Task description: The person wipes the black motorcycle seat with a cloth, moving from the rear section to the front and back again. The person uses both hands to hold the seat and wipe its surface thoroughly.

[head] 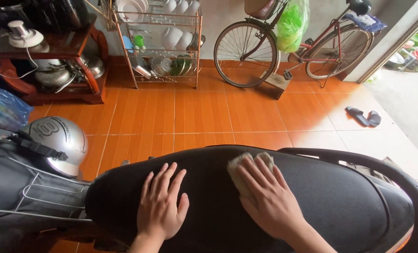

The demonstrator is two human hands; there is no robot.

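Beige cloth point(246, 173) is lying on the black seat point(340, 201), near its far edge, and I am pressing my right hand point(270, 197) flat on it, fingers spread. I am resting my left hand point(161, 201) open on the seat's middle. Left of the seat, a silver helmet point(59, 140) is hanging. A bicycle point(293, 42) and dish rack point(159, 42) are standing beyond.

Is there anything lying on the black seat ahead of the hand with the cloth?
Nothing visible does. The right hand presses a pale cloth flat on the black scooter seat, and the seat surface around it is bare. The left hand rests flat on the seat off to the side, apart from the cloth.
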